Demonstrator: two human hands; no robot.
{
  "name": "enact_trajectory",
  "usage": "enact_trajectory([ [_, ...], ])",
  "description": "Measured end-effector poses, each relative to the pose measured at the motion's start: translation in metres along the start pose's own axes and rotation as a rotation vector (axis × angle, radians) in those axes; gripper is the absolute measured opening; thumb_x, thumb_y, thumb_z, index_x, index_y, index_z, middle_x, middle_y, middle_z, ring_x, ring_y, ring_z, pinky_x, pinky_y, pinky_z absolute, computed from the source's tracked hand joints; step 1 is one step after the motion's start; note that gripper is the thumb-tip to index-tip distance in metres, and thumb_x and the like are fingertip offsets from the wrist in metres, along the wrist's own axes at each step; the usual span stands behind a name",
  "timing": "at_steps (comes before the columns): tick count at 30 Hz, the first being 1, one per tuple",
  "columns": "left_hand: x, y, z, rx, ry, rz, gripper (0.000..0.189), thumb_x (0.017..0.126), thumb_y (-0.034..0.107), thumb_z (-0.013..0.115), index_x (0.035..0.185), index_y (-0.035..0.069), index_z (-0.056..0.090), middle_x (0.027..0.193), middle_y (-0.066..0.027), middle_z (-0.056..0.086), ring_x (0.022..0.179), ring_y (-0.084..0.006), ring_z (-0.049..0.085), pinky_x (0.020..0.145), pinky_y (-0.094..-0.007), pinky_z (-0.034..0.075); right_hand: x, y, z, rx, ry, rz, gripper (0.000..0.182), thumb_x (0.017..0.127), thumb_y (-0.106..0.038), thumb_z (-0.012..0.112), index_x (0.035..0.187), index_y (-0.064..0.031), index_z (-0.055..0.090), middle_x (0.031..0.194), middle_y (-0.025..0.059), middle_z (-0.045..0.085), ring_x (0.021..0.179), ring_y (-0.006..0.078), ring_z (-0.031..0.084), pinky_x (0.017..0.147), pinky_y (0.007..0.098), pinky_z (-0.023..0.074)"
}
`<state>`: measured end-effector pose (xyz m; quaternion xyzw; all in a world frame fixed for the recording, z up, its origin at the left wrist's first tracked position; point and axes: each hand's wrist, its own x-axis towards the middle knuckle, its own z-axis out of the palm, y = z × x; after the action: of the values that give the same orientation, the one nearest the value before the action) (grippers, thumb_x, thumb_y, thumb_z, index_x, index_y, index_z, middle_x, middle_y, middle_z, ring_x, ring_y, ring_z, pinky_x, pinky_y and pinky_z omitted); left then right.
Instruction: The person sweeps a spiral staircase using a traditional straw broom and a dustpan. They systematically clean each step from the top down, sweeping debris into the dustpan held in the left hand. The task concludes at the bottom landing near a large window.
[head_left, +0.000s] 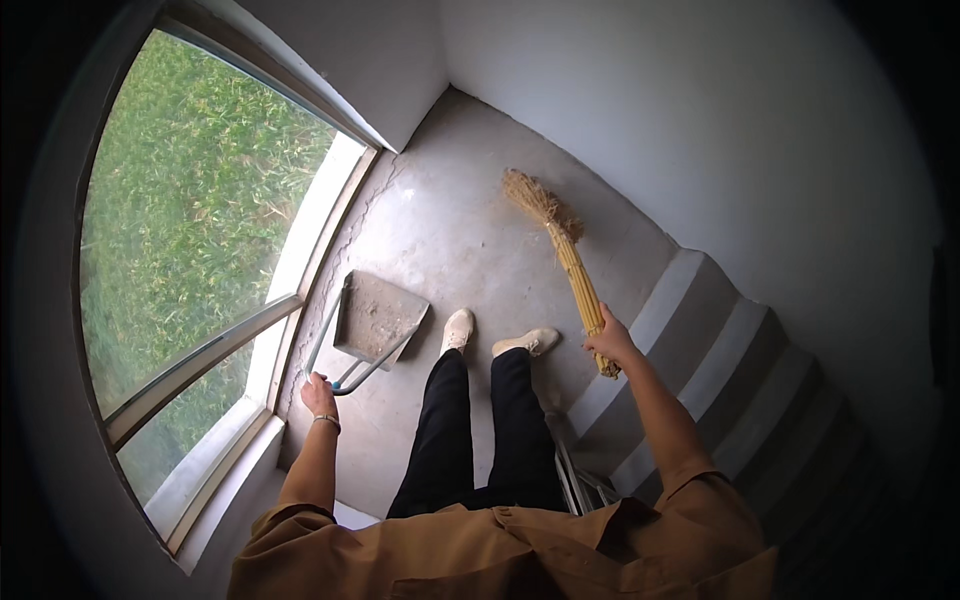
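My right hand (610, 339) grips the lower part of a straw hand broom (577, 277), a bound bundle of yellow stalks. Its frayed brown bristles (538, 201) point away from me over the concrete floor; whether they touch it I cannot tell. On the left, my left hand (318, 394) is closed around the tubular metal handle of a dustpan (379, 311). Grey dust and small bits of debris lie in its pan. The dustpan is beside my left shoe, between it and the window side.
A concrete stair flight (675, 352) with pale edges runs down the right side, along a plain wall (675, 135). Metal railing parts (574, 480) stand by my right leg. At left is a framed window (202, 180) with greenery outside. A crack (360, 217) runs along the floor near it.
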<state>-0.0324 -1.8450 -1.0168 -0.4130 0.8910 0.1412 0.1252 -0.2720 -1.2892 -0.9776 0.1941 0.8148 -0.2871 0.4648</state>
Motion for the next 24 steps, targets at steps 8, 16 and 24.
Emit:
enact_trajectory([
  [8,0.011,-0.019,0.029,-0.246,0.054,-0.181,0.006,0.072,0.008,0.055,0.071,0.004,0.059,0.067,-0.0192,0.059,0.059,-0.0311,0.058,0.055,-0.0387,0.046,0.126,-0.082,0.014,0.038,0.083,0.126,0.098,0.059,-0.012,0.063,0.141,-0.0081,0.010,0.113,0.0217,0.055,0.098,0.0290,0.058,0.080,0.0352,0.0488],
  [16,0.020,-0.047,0.049,-0.196,0.066,-0.143,0.008,0.067,0.002,0.056,0.073,0.005,0.057,0.070,-0.0185,0.059,0.065,-0.0328,0.058,0.055,-0.0414,0.046,0.034,-0.093,0.065,-0.168,-0.144,0.023,0.100,0.057,-0.012,0.064,0.142,-0.0110,0.013,0.113,0.0215,0.055,0.101,0.0294,0.057,0.084,0.0324,0.0465],
  [24,0.020,-0.019,0.036,-0.034,0.078,-0.152,0.011,0.071,0.007,0.049,0.070,0.004,0.059,0.071,-0.0213,0.059,0.065,-0.0351,0.057,0.059,-0.0430,0.044,0.029,-0.075,0.050,0.119,-0.032,-0.122,0.095,0.057,-0.008,0.065,0.141,-0.0101,0.021,0.103,0.0182,0.059,0.076,0.0255,0.062,0.067,0.0334,0.0508],
])
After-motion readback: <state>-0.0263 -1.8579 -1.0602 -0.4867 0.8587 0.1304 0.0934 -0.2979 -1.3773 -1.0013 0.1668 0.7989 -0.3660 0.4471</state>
